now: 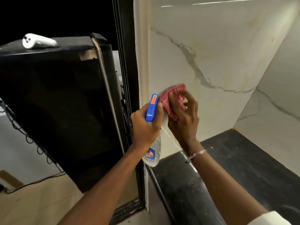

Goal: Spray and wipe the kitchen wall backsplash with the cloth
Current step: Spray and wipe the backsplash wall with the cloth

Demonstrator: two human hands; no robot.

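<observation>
Cloth (174,91), pink-red w/ a pale check, sits bunched against the backsplash (219,54), just right of centre frame, near the wall's left edge & well above the bench (243,168). Right hand (185,120) covers its lower part. Its grip is on the cloth: index finger laid along the fabric, other fingers curled over it, palm toward the tile. Thin metal bracelet (197,154) on that wrist. Pale sleeve (269,218) shows at bottom right corner.

Left hand (145,127) is just left of the right one, centre frame, grip closed round the neck of the spray bottle (151,109). Blue trigger head sticks up above the fist, nozzle end toward the wall, just beside the cloth's left edge. Clear body w/ a red-blue label hangs below the hand, over the bench's front edge. Can't tell if a finger is on the trigger.

Backsplash is white marble-look tile w/ grey & tan veins, filling upper right, & it turns a corner at far right. Bench below it is black stone, glossy, w/ pale specks, lower right.

Left half of frame: tall black appliance (56,103) w/ a white object (38,41) lying on top, upper left. Black cord (32,140) runs down beside it to the floor (32,205), lower left.
</observation>
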